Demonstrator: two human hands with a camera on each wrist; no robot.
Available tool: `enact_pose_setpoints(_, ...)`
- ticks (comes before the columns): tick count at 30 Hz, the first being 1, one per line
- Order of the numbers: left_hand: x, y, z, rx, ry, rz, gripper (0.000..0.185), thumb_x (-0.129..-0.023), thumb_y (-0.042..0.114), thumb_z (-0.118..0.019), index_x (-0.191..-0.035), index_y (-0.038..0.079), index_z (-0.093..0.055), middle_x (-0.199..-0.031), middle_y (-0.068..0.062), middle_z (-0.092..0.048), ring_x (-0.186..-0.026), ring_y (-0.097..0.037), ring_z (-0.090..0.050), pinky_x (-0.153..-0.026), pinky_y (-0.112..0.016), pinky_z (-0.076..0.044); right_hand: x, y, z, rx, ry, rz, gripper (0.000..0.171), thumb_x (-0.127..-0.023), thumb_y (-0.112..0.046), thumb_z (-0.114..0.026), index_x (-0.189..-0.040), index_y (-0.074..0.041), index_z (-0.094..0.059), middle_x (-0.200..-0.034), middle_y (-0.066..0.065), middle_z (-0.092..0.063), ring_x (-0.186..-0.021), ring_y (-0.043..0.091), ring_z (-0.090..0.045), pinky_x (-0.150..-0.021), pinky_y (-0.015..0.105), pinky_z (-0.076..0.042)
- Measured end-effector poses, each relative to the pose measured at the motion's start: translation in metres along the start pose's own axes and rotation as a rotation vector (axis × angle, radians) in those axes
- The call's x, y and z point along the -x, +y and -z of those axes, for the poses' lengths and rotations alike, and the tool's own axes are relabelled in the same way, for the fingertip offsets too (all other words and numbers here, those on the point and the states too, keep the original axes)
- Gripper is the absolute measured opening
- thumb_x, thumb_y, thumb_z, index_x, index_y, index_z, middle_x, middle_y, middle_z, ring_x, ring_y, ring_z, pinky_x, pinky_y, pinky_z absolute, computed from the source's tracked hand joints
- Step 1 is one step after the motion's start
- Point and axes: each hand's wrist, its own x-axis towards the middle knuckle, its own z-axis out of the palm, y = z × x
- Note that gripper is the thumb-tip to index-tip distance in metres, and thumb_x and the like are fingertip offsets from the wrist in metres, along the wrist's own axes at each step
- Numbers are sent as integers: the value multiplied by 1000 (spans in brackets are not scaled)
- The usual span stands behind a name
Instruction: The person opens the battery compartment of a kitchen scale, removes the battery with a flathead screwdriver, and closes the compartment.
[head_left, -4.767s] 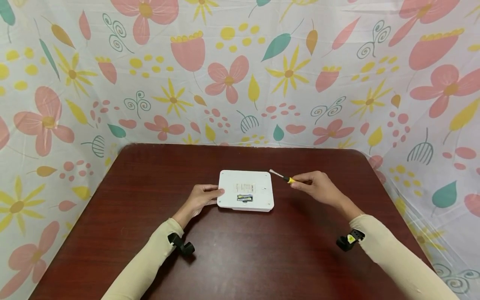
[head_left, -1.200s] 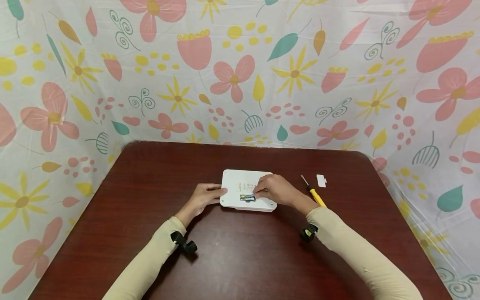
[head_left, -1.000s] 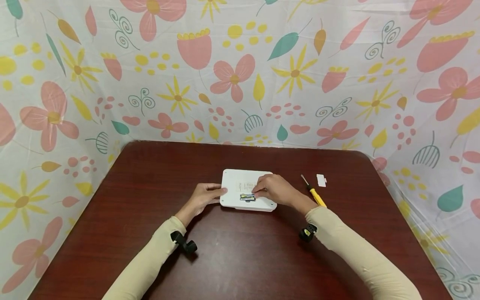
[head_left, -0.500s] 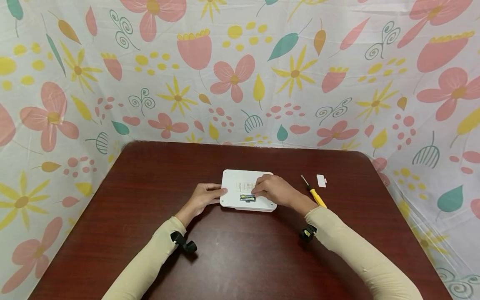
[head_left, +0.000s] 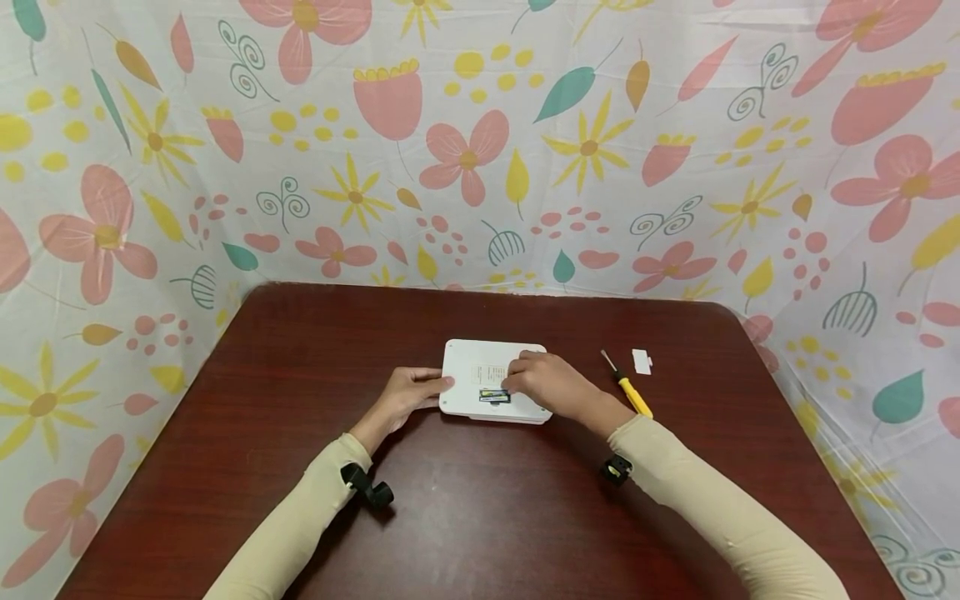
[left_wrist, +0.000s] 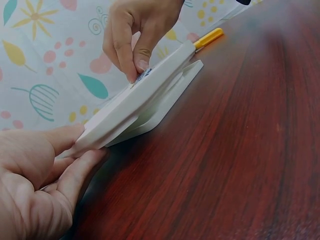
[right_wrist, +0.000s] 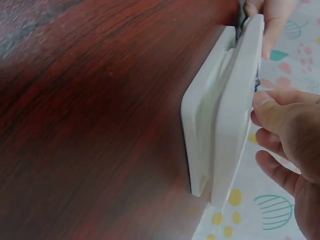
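A white kitchen scale [head_left: 459, 358] lies upside down on the table, its label and an uncovered battery compartment facing up. Slim batteries [head_left: 492, 395] sit in that compartment. My left hand [head_left: 401, 398] grips the scale's left edge, thumb on top and fingers underneath, as the left wrist view shows. Bent over the scale's right half, my right hand [head_left: 553, 385] pinches at the right end of a battery with thumb and forefinger. In the right wrist view, the thumb of the right hand [right_wrist: 300, 130] meets the compartment's edge while the other fingers curl loosely; little of the battery shows there.
To the right of the scale, a screwdriver [head_left: 633, 395] with a yellow and black handle lies on the dark wooden table [head_left: 337, 333]. Beyond it is a small white battery cover [head_left: 642, 361]. A flower-patterned cloth [head_left: 465, 208] hangs behind the table.
Several seconds back my right hand held the screwdriver; it now lies on the table and that hand is at the batteries. Over the last second the right fingers shift only slightly. My left hand stays put.
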Motion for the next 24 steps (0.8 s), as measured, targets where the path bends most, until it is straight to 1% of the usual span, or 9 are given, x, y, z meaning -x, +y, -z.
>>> enact_pose_setpoints(6,1,0,0,-3,7,-13,41,-92,1,-75,-125,-19,-61,-112,-27,-70,-89,-21,-72,-84,-36,-64,1,1,-4,24,7,-10,28,-86,8,-76,-96,-18,-79,-96,-4,-75,-91,16,-65,-74,27,-60)
enact_pose_setpoints(13,1,0,-1,-6,9,-15,41,-92,2,-76,-125,-18,-62,-113,-27,-70,-89,-21,-72,-84,-36,-64,5,-3,-4,151,-20,7,29,-85,6,-79,-103,-16,-77,-100,-1,-73,-94,18,-63,-79,29,-59)
enact_pose_setpoints(19,-1,-3,1,-4,-5,-15,41,-92,2,-76,-124,-18,-62,-112,-26,-71,-90,-21,-72,-85,-37,-64,7,-6,-2,203,-54,19,29,-86,5,-77,-107,-15,-77,-102,-1,-73,-98,18,-62,-83,30,-59)
enact_pose_setpoints(24,0,-1,0,-2,3,-10,42,-92,2,-75,-126,-18,-61,-115,-28,-70,-91,-21,-72,-85,-37,-64,7,-8,1,282,-67,57,27,-87,3,-77,-108,-14,-76,-102,-1,-73,-98,18,-61,-82,30,-58)
